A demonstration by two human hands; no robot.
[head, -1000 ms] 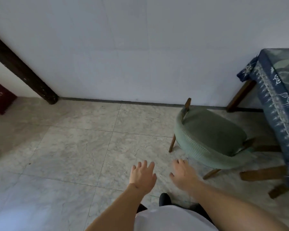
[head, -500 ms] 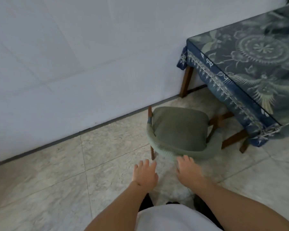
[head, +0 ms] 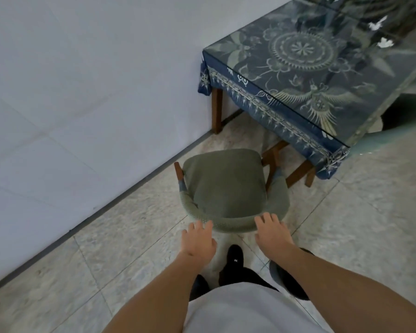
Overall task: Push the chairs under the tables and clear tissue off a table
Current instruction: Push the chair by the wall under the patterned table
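Beside the white wall (head: 82, 92), both hands, left (head: 198, 241) and right (head: 271, 233), reach the green chair (head: 228, 188) (fingers spread, gripping nothing) near the blue-clothed surface (head: 322, 75).

The chair (head: 228, 188) is showing a dull olive-green cushion and a backrest in the same green, with reddish-brown wooden legs. Beyond the chair, the table (head: 305, 68) is wearing a dark navy cloth (head: 262, 109) with pale grey-green patterns: a round mandala, leaves, a bird with spread wings, and a toothed border band along the hanging edge. The table legs are showing warm brown wood. Under the chair, the floor (head: 130, 236) is showing beige-grey marbled tiles. To the left of the chair, the wall (head: 82, 80) is looking pale bluish-white, with a dark grey strip at its foot.
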